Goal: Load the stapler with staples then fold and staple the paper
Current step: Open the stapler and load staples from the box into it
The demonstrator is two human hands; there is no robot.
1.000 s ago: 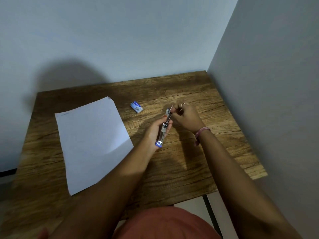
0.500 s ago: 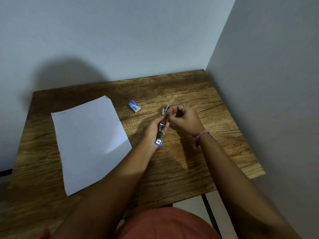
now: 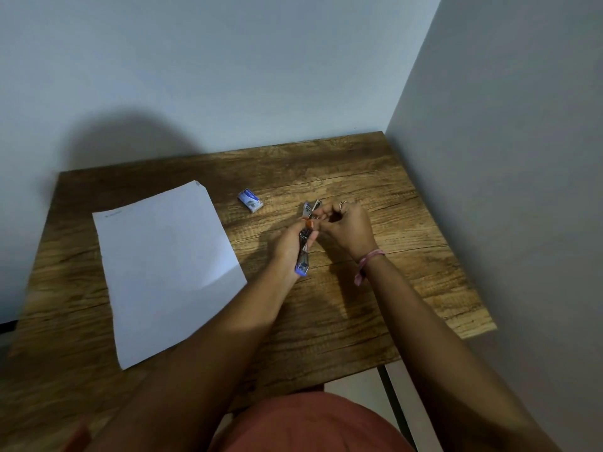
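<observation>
Above the middle of the wooden table [image 3: 342,308], in the head view, the left hand [image 3: 288,247] grips a slim metal stapler [image 3: 305,246] with its fingers curled round the body, the blue end of the tool pointing toward the person and the far end opened into two metal leaves. The right hand [image 3: 349,228] meets that far end, its thumb and fingertips pinched together at the open magazine; whether a strip of staples sits between them is too small to make out. A ring shows on one right finger and a pink wrist band [image 3: 368,259] hangs from the right wrist. The left palm hides most of the stapler's middle. The small blue and white staple box [image 3: 250,200] lies on the wood just beyond and left of the hands, apart from them; its print cannot be read. The white sheet of paper [image 3: 166,265] lies flat and unfolded on the left half of the table, turned at a slant, its near corner close to the front edge. The table's right side runs along the grey wall [image 3: 505,190] and its back edge meets the far wall. Bare wood lies between the paper and the hands. An orange-red garment [image 3: 310,425] fills the bottom of the frame, cut off by the edge.
</observation>
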